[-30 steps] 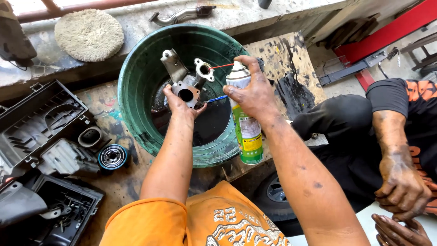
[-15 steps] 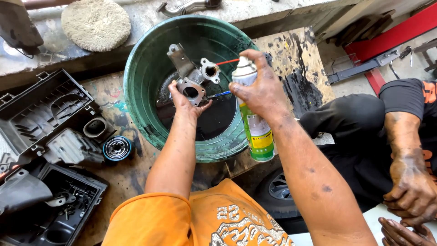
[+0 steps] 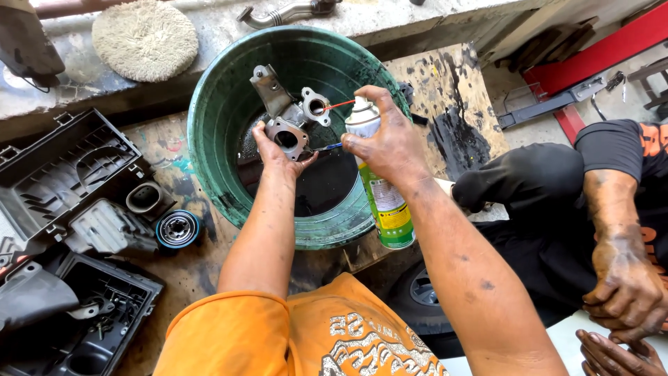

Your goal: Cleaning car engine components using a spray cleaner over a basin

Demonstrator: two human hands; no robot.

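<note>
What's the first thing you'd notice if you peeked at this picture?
The big green tub in the middle grabs the eye, dark and oily at the bottom. Over it, the left hand holds a grey metal engine part, while the right hand aims a spray can with a thin red straw at one of its round holes. At the far right, another person's grimy hands rest near their knee.

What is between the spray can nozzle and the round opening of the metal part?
In the head view, only the thin red straw spans that gap, from the spray can in the right hand to the metal part held by the left hand.
</note>
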